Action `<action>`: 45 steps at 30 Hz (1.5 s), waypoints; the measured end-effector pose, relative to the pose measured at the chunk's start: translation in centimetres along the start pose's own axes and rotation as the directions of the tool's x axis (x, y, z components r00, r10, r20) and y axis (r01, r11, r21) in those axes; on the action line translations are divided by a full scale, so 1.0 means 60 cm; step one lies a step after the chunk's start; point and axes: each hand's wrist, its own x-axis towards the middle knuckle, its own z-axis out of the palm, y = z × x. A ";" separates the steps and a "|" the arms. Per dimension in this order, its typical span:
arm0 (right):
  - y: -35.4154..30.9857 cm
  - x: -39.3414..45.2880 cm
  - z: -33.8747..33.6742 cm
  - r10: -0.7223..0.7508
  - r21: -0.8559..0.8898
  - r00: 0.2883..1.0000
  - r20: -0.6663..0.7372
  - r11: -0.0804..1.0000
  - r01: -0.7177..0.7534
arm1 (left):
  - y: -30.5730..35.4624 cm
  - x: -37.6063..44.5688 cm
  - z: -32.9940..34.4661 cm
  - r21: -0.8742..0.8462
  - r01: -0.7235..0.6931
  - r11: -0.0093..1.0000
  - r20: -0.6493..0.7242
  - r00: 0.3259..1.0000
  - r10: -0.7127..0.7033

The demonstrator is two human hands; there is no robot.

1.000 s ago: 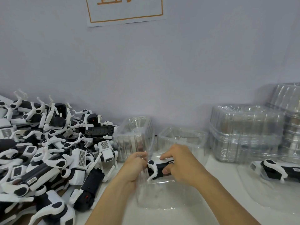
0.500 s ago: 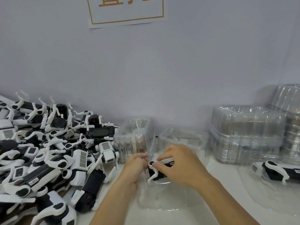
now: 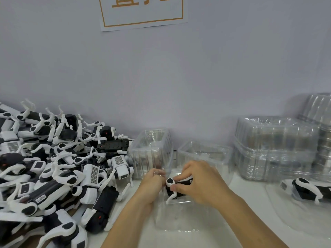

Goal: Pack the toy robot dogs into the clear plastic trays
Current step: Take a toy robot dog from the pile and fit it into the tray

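A black and white toy robot dog point(image 3: 174, 189) lies inside a clear plastic tray point(image 3: 180, 222) in front of me on the white table. My right hand point(image 3: 198, 183) curls over the dog's body and grips it. My left hand point(image 3: 152, 185) pinches the tray's left rim next to the dog's white leg. A big heap of the same toy dogs point(image 3: 53, 169) covers the table on my left. Most of the gripped dog is hidden under my right hand.
Two clear trays point(image 3: 152, 149) point(image 3: 206, 154) stand behind my hands by the wall. Stacks of clear trays point(image 3: 275, 149) fill the back right. A packed tray with a dog point(image 3: 308, 190) lies at the right.
My right hand has pressed the dog a little lower into the tray, and its fingers now wrap further over the dog's body. My left hand stays at the rim.
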 end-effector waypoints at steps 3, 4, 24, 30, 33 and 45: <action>-0.001 0.000 -0.001 0.018 0.012 1.000 -0.018 1.000 -0.018 | -0.005 0.002 -0.004 0.057 0.006 0.998 0.017 1.000 -0.007; -0.001 0.000 -0.001 0.023 0.019 0.999 -0.025 1.000 -0.023 | -0.005 0.001 -0.006 0.059 0.006 0.998 0.037 0.999 -0.008; 0.044 -0.011 -0.120 0.221 -0.014 0.970 0.102 0.975 -0.221 | -0.023 0.009 -0.017 -0.035 -0.043 0.998 0.054 0.998 0.045; 0.037 -0.008 -0.104 0.247 -0.096 0.963 0.103 0.967 -0.238 | -0.019 0.006 -0.016 -0.027 -0.068 0.997 0.070 0.995 0.070; 0.040 -0.007 -0.098 0.260 -0.118 0.963 0.064 0.961 -0.252 | -0.019 0.010 -0.017 -0.026 -0.085 0.996 0.112 0.990 0.087; 0.032 -0.006 -0.083 0.249 -0.220 0.967 0.043 0.947 -0.234 | -0.018 0.008 -0.012 -0.015 -0.120 0.993 0.100 0.988 0.121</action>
